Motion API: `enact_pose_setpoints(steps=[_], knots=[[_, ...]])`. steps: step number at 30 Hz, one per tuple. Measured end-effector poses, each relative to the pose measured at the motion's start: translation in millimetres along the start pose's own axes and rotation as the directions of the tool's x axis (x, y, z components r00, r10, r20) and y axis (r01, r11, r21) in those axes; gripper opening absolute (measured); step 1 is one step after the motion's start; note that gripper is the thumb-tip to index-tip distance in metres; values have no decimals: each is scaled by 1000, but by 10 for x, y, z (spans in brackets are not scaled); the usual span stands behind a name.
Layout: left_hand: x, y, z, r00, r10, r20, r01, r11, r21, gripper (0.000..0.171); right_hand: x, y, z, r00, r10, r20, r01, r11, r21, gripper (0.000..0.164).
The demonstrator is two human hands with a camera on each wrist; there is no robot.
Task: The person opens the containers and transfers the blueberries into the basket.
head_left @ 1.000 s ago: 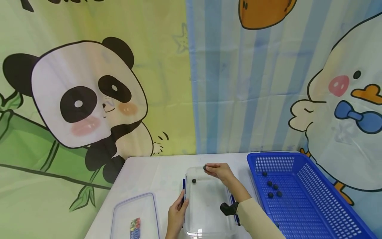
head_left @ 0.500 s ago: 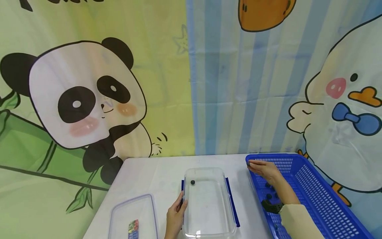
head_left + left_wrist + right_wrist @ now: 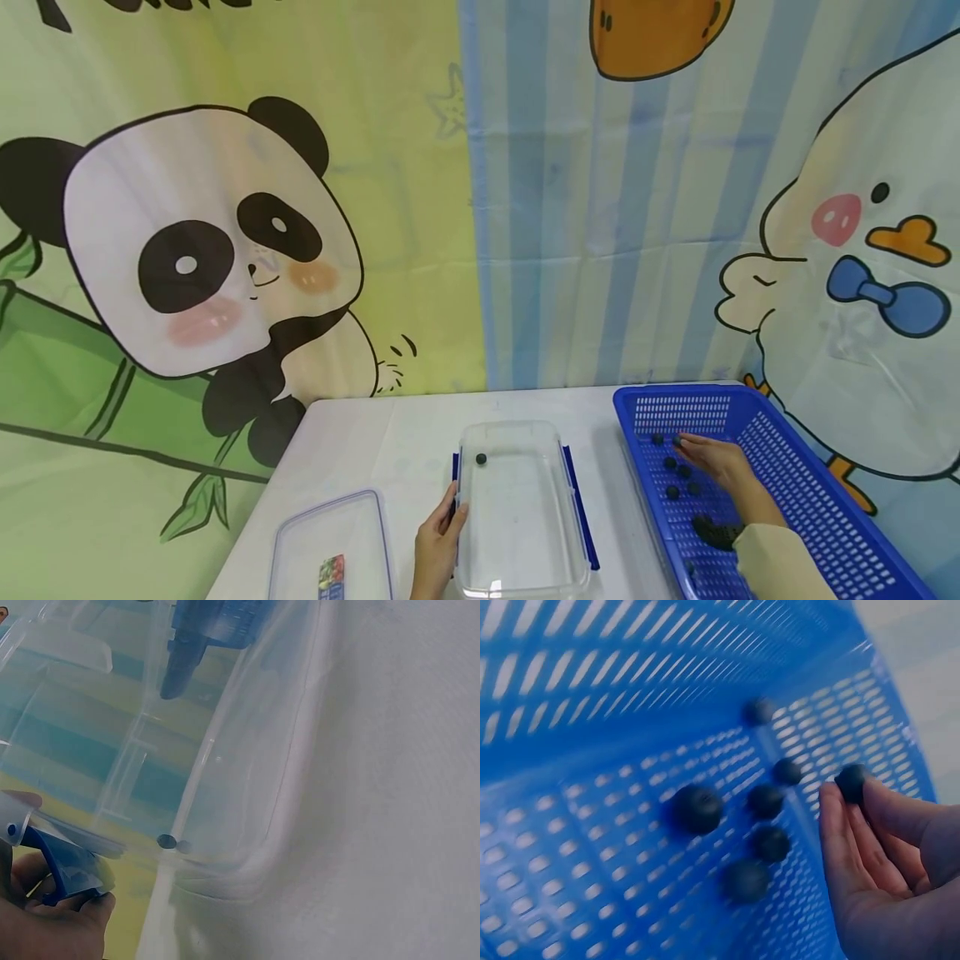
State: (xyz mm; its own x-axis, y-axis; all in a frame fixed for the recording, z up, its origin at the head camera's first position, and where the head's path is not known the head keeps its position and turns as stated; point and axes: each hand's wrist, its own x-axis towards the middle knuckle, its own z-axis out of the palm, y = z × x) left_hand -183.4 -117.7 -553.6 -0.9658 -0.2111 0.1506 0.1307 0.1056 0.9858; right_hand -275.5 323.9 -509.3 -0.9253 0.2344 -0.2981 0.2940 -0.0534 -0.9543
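1. Step in hand, as I judge it: moving small dark balls from the blue basket (image 3: pixel 757 492) on the right into the clear container (image 3: pixel 517 517) at centre. One ball (image 3: pixel 481 458) lies in the container's far left corner; several more lie loose on the basket floor (image 3: pixel 697 808).
2. R hand (image 3: pixel 712 461) is inside the basket, at its far left part, fingertips pinching one dark ball (image 3: pixel 852 782). Other balls sit just beside it, untouched.
3. L hand (image 3: pixel 438 546) grips the container's left edge at the blue clip (image 3: pixel 64 862), thumb over the rim, steadying it. Grasp looks firm but light.
4. Next move likely calls for: lift the pinched ball clear of the basket wall, carry it left over the container's right rim, let go low so it doesn't bounce out. L hand should hold the box steady meanwhile.
5. Pose: R forearm runs from near right up into the basket, palm facing left, fingers nearly straight w/ tips closed on the ball. L forearm comes from the near edge, wrist beside the container.
6. Also on the table (image 3: pixel 375 433): the lid (image 3: pixel 326 542), lying flat near left, apart from the container.
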Motion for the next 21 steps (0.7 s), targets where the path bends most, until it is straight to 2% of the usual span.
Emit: enact_pose_setpoints(steps=[4, 8, 11, 21], knots=[[-30, 91, -9, 1000, -12, 3, 12, 1000, 2, 45, 39, 105, -7, 993, 5, -116, -2, 1000, 23, 35], [-24, 91, -9, 1000, -9, 6, 9, 1000, -13, 46, 60, 143, -12, 989, 7, -145, -1, 999, 39, 34], [9, -11, -4, 1000, 3, 7, -3, 1000, -29, 46, 58, 148, -24, 990, 20, -141, -14, 999, 41, 34], [-2, -11, -2, 1000, 18, 13, -17, 999, -30, 47, 43, 165, -70, 995, 49, -92, -40, 995, 95, 28]])
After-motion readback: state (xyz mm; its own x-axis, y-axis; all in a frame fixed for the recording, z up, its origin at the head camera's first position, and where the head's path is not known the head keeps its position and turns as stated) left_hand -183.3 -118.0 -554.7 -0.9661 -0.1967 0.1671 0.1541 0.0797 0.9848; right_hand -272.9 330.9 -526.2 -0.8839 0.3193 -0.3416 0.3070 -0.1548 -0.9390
